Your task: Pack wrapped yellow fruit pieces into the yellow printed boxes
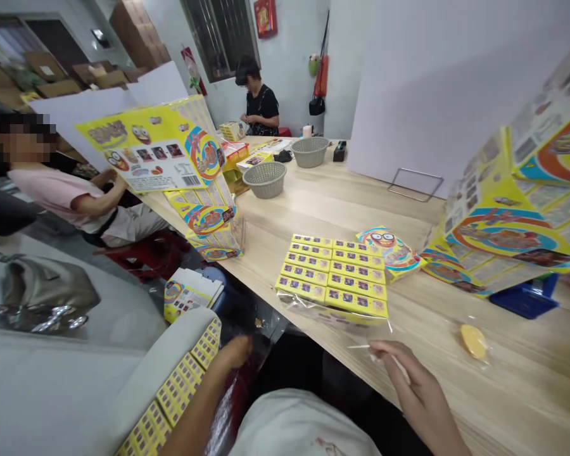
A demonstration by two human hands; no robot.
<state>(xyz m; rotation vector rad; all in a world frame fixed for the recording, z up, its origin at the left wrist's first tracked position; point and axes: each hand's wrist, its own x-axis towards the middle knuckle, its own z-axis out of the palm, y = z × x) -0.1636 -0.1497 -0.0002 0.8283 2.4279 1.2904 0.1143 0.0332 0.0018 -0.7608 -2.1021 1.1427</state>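
Observation:
On the table in front of me lies a block of small yellow boxes [332,275] in two columns, with clear plastic film [313,307] loose along its near edge. My right hand [415,380] is just right of that edge, thumb and finger pinched on a thin white stick [360,346] that points left. Below the table edge, my left hand [237,353] is curled and a little blurred; its fingertips are hidden. Clear, shiny plastic shows beside it, but whether the hand grips it is unclear. Behind the block, a yellow packet with a cartoon face [389,250] touches its right corner.
Stacked yellow display boxes [508,221] stand at the right, another stack [209,218] at the left. A wrapped yellow piece [474,342] lies near the right. Two grey baskets [265,180] sit farther back. More small boxes [180,386] lie left of me. Two people sit beyond.

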